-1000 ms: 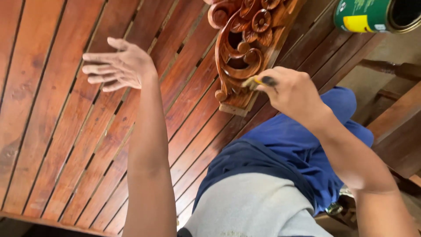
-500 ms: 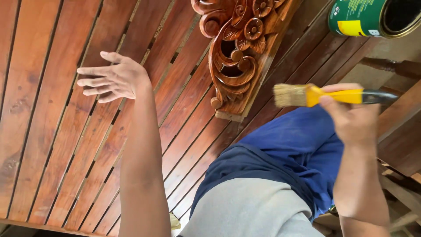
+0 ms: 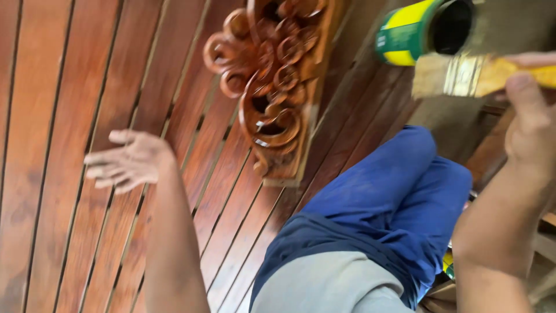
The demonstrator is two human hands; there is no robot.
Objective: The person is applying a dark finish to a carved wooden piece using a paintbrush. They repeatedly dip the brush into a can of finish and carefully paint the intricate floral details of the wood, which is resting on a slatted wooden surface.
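A flat, yellow-handled paintbrush [image 3: 463, 75] with pale bristles hangs just beside the open green-and-yellow tin [image 3: 425, 29], clamped in the right hand [image 3: 530, 124]. The left hand [image 3: 127, 161] hovers empty, fingers spread, over the reddish slatted wood table [image 3: 52, 116], apart from the carved scrollwork panel [image 3: 272, 87].

reddish-brown slatted wooden surface [image 3: 87, 75] with dark gaps fills the view; blurred timber, perhaps furniture, at right [image 3: 544, 243].

Bare slatted decking [image 3: 69, 87] is lying open around the left hand [image 3: 130, 162]. The carved wooden panel [image 3: 272, 87] is blocking the middle; the open paint can [image 3: 417, 32] and the person's blue-clad leg [image 3: 399, 191] are crowding the right hand [image 3: 536, 124].
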